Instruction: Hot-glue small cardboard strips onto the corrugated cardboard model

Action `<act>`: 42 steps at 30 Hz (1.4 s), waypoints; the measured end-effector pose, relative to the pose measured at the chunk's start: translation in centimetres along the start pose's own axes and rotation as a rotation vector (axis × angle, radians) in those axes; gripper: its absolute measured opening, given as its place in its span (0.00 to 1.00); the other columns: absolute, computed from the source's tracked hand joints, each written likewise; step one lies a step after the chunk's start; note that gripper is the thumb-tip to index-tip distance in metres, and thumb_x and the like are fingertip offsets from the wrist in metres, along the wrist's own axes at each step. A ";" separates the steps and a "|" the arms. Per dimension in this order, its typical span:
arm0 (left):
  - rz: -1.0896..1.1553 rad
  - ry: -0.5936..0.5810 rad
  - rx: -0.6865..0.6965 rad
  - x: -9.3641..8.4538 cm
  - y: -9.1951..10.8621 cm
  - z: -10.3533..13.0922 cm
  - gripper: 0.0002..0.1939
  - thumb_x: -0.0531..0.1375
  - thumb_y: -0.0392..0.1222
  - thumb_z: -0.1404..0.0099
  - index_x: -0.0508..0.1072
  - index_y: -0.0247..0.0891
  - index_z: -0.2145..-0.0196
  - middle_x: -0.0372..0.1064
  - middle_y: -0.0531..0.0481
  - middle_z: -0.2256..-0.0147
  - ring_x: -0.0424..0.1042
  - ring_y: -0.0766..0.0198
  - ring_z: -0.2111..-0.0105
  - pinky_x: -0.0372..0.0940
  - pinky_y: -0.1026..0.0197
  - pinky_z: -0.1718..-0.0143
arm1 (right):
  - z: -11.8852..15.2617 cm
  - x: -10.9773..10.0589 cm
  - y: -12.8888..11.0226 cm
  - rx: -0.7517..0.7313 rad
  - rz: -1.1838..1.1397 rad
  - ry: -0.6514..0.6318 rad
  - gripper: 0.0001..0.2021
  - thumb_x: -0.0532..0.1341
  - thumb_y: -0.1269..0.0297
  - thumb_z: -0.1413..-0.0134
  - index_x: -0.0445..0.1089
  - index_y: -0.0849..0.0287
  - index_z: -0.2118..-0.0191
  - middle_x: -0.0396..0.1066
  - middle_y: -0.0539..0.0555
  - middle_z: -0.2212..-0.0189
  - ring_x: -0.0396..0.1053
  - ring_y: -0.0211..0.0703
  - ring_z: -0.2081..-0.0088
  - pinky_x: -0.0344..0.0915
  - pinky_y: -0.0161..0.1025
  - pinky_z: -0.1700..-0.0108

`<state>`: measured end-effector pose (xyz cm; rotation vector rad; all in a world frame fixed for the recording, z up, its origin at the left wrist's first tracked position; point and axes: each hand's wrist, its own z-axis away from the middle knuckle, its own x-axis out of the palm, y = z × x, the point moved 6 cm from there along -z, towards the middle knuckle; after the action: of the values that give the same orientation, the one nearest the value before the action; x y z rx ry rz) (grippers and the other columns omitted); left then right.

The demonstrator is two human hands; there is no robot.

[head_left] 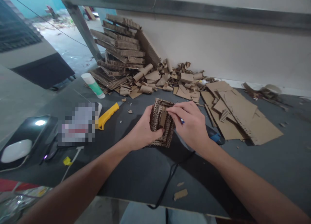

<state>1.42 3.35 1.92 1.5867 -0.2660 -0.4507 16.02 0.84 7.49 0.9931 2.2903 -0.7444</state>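
My left hand (pixel 148 128) is closed around a small rectangular cardboard frame (pixel 155 140), built up in layers of corrugated strips with the fluted edges showing. Its thumb presses over the lower part of the frame's inside, where a flat brown cardboard piece (pixel 163 118) lies. At the upper right of the frame, the fingertips of my right hand (pixel 190 122) are pinched together against the inner edge. A small thing with a blue-and-white end (pixel 182 121) pokes out beneath the right fingers; the rest of it is hidden.
Yellow utility knife (pixel 108 115) and glue stick (pixel 93 85) lie to the left, near a phone (pixel 43 127). Behind stand stacked corrugated frames (pixel 126 52) and cardboard scraps (pixel 155 76). Cardboard sheets (pixel 264 128) lie right; a blue-black object (pixel 215 136) sits behind my right wrist.
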 end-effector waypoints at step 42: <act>-0.455 0.232 0.340 -0.9 1.1 0.4 0.28 0.59 0.27 0.43 0.58 0.42 0.47 0.59 0.48 0.54 0.67 0.61 0.57 0.66 0.58 0.56 | -0.8 0.1 1.5 0.093 -0.127 -0.147 0.06 0.60 0.73 0.37 0.74 0.57 0.61 0.72 0.57 0.61 0.72 0.45 0.62 0.69 0.40 0.62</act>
<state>0.55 3.27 3.14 2.0223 0.2146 -0.5841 16.93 2.26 7.61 0.8096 2.2231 -0.9521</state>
